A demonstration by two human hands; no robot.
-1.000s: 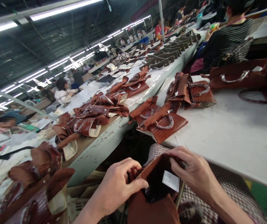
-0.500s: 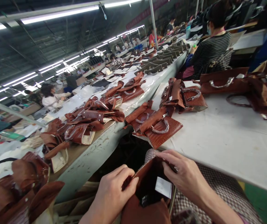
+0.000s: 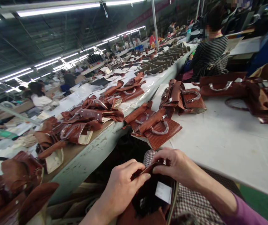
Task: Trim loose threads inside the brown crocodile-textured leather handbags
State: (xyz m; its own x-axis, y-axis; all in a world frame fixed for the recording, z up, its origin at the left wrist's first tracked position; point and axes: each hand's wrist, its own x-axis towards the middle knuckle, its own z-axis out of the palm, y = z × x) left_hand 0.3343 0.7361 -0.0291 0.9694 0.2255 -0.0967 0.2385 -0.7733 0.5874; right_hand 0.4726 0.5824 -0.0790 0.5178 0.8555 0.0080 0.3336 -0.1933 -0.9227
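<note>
1. The hall: I look down a long line (image 3: 96, 147) strewn with brown bags (image 3: 87, 117), a white table (image 3: 229, 140) to my right carrying more of them, and a seated person in a striped top (image 3: 208, 53) at its far end.

2. The bag (image 3: 148, 193) in work sits low in frame on a checked cloth (image 3: 190, 203) over the lap, just below the white table's near edge, mouth open and dark lining showing, a white label (image 3: 163, 192) hanging inside.

3. Left hand (image 3: 122, 187) is pinched shut on the bag's near rim, thumb over the top. Right hand (image 3: 176, 165) is pinched on the same rim from the far side, fingertips almost meeting the left thumb.

4. Handling, as I judge it: the bag looks light and soft-walled, its leather-like skin stiff enough to hold a fold but ready to sag. The firm seamed rim seems the place to hold; the lining and label would tear or crease first.

5. Against the frame a second ago, the two hands have closed together, narrowing the mouth that stood wide open. The label now sits lower and further right, and a purple sleeve (image 3: 246, 215) has come into view.
</note>
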